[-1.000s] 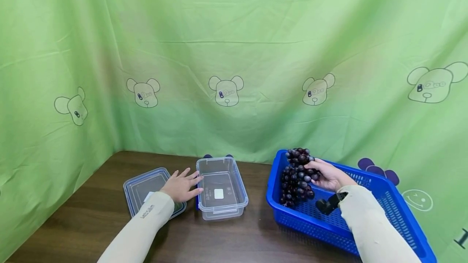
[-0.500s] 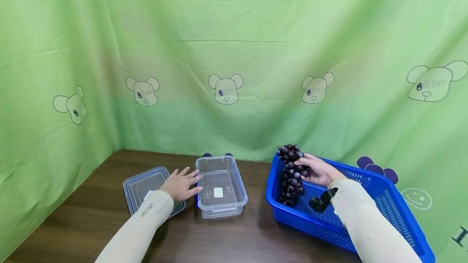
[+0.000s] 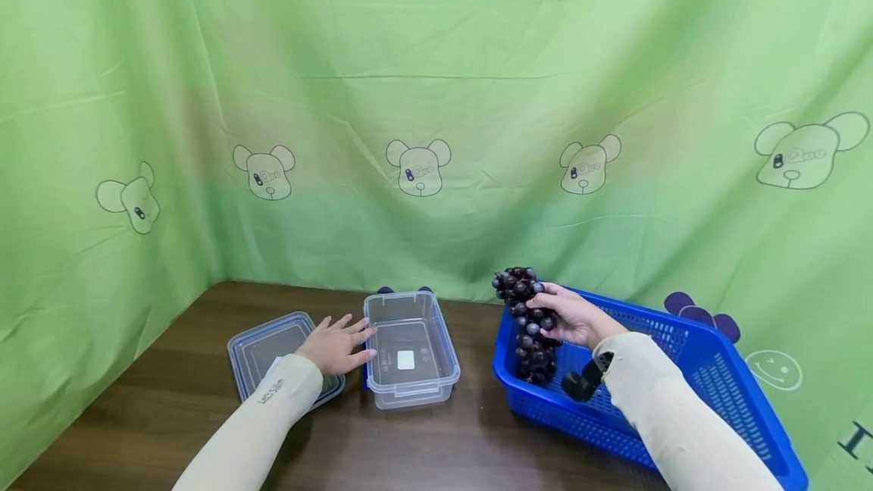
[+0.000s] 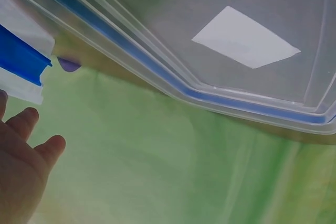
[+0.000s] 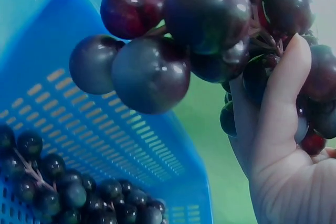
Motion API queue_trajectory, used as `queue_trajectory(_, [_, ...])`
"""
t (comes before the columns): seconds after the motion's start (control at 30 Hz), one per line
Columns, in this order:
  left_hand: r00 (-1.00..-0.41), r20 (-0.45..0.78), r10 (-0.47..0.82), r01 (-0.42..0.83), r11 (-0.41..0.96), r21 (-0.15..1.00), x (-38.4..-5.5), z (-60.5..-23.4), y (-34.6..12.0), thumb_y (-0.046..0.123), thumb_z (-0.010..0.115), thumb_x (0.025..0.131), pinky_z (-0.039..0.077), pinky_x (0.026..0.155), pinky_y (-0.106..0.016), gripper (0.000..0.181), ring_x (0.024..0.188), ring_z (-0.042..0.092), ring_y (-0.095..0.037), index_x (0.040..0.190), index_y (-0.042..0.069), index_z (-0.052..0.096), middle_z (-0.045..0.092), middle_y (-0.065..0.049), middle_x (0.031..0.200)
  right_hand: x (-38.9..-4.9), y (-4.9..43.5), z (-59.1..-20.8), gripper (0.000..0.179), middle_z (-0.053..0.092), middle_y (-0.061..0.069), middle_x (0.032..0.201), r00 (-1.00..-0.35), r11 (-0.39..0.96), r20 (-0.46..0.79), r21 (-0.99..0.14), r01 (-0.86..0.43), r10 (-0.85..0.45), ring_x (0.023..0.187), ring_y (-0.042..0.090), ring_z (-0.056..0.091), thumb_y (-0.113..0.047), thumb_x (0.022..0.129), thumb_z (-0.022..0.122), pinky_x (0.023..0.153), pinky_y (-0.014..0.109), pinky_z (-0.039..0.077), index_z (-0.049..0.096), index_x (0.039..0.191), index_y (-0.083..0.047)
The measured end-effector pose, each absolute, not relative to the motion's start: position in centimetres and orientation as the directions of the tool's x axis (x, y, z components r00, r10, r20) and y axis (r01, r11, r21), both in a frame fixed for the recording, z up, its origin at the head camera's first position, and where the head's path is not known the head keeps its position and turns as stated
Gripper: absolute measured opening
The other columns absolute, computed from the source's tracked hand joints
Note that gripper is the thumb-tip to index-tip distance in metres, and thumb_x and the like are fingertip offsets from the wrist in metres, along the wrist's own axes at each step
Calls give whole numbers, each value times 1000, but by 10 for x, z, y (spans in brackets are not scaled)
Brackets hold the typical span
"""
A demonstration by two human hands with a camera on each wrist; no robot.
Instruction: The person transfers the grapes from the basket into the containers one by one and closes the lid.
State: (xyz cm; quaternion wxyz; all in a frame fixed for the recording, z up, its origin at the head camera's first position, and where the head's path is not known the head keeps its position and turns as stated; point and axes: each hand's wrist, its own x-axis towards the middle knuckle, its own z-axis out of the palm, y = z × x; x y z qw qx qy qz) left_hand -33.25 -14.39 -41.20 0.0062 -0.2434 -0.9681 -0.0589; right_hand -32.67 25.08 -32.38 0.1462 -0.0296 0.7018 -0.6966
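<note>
My right hand (image 3: 573, 317) grips a bunch of dark purple grapes (image 3: 516, 288) over the left end of a blue plastic basket (image 3: 580, 430). In the right wrist view, the thumb (image 5: 283, 93) lies against the stems. Lower in the basket is a second bunch of grapes (image 5: 100, 200). My left hand (image 3: 334, 347), fingers spread, reaches the left rim of a clear plastic food container (image 3: 412, 333) holding only a white label on its floor. Under the left wrist lies the container's lid (image 3: 262, 343), partly hidden by the sleeve; its blue seal (image 4: 210, 98) shows in the left wrist view.
A dark wooden table (image 3: 436, 449) bears everything. Behind it hangs a green curtain (image 3: 423, 241) with printed bear heads, close to the table's back edge. A blue clip (image 4: 23, 59) hangs from the container's left side. The basket reaches to the right edge of the table area.
My right hand has moved left with the grapes, from inside the basket to its left rim, and the bunch has come apart from the other one. My left hand has stayed put.
</note>
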Motion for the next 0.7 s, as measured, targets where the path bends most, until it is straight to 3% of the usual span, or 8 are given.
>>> queue_trajectory(0.3, [-881, 18, 472, 473, 880, 50, -335, -410, -139, 48, 42, 99, 19, 110, -59, 56, 141, 26, -36, 144, 14, 46, 40, -7, 149, -330, 238, -326, 25, 60, 0, 83, -953, 28, -160, -987, 158, -258, 63, 9, 57, -5, 88, 52, 53, 14, 48, 44, 110, -13])
queue_trajectory(0.53, [-877, 20, 481, 481, 876, 18, -333, -409, -141, 49, 42, 98, 21, 110, -57, 63, 141, 27, -32, 145, 8, 42, 40, -8, 150, -332, 222, -329, 20, 62, -2, 81, -948, 26, -160, -987, 159, -276, 62, 10, 59, -3, 87, 53, 52, 15, 48, 47, 101, -16])
queue_trajectory(0.7, [-882, 14, 471, 471, 882, 34, -329, -409, -142, 54, 43, 96, 22, 110, -56, 68, 141, 27, -32, 145, 7, 41, 39, -8, 150, -334, 210, -328, 34, 60, 0, 83, -950, 38, -161, -987, 157, -267, 62, 9, 58, -4, 87, 53, 52, 15, 48, 41, 119, -7])
